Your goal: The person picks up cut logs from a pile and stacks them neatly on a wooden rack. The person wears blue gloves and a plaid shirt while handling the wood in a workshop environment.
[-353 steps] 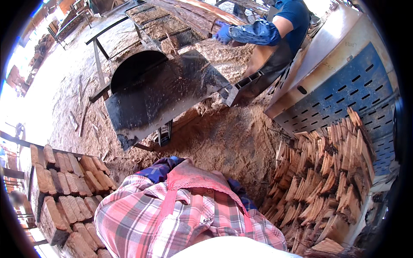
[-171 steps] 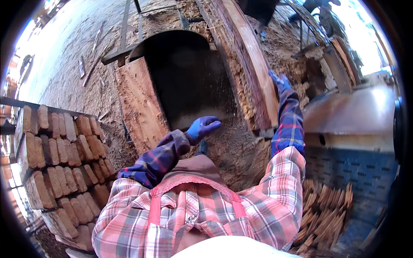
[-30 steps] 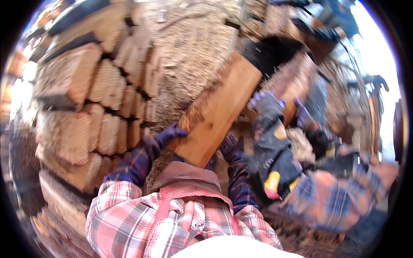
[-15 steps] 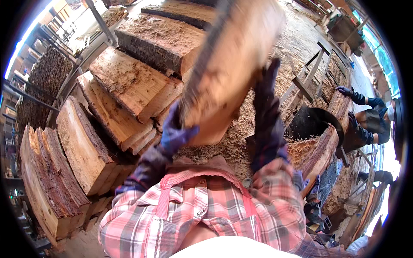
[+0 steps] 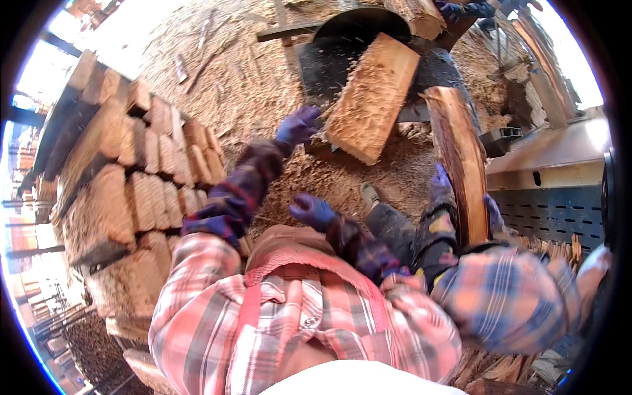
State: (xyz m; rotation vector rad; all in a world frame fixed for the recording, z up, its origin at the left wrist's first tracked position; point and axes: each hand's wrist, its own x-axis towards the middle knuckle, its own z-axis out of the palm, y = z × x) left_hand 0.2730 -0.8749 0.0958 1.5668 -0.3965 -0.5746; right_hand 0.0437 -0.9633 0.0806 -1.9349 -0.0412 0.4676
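Left hand (image 5: 297, 126) in blue glove, fingers loosely curled, empty, just beside rough tan split wood slab (image 5: 372, 97), slab tilted over dark metal chute (image 5: 342, 49), right hand (image 5: 312, 210) gloved, half curled, holding nothing, stacked split logs (image 5: 125, 178) to left, co-worker's gloved hands gripping long bark plank (image 5: 461, 164) at right

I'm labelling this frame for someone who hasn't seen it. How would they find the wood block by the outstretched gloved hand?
Find the dark curved metal hood at top centre. Just below it, right of the left hand, is the wood block: broad, pale and rough-faced, unlike the long reddish slab to its right.
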